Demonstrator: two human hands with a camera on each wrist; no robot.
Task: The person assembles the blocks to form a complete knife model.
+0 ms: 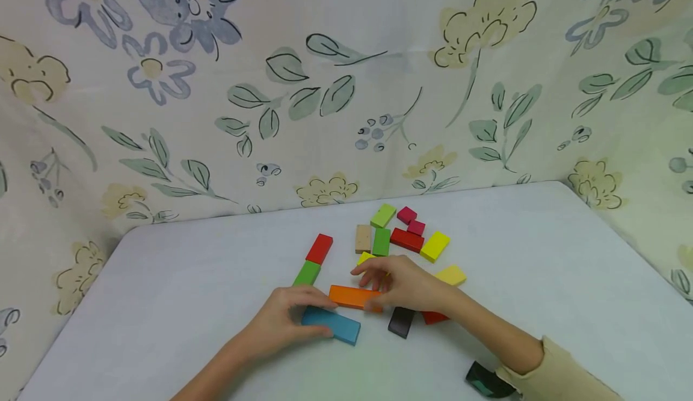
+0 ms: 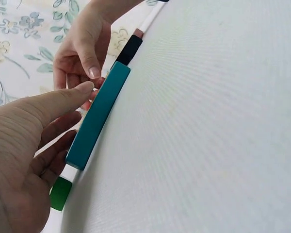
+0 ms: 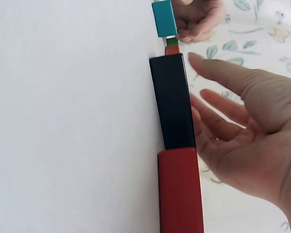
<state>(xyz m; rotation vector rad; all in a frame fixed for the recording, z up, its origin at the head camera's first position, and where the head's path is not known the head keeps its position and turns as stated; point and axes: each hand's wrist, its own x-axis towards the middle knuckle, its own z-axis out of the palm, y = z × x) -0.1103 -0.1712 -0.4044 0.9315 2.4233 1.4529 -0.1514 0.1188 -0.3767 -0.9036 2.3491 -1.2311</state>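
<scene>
My left hand (image 1: 281, 317) spreads around the left end of a blue wooden block (image 1: 341, 326) lying on the table. Its thumb reaches over the block's near edge, and the other fingers are on the far side. In the left wrist view, the thumb tip is just above the top of the block, leaving its near face uncovered. An orange block (image 1: 349, 296) lies just behind the blue one. Over its right end hovers my right hand (image 1: 408, 284), thumb and fingers parted and slightly blurred. A black block (image 3: 172, 102) and a red block (image 3: 181, 189) lie below that hand.
Behind my left hand, a green block (image 1: 307, 273) and a red block (image 1: 319, 248) form a line. Several coloured blocks cluster farther back, among them a tan block (image 1: 363, 238) and a dark red block (image 1: 407, 240). A dark object (image 1: 487, 380) lies beside the right sleeve. Floral cloth (image 1: 335, 142) hangs behind the table.
</scene>
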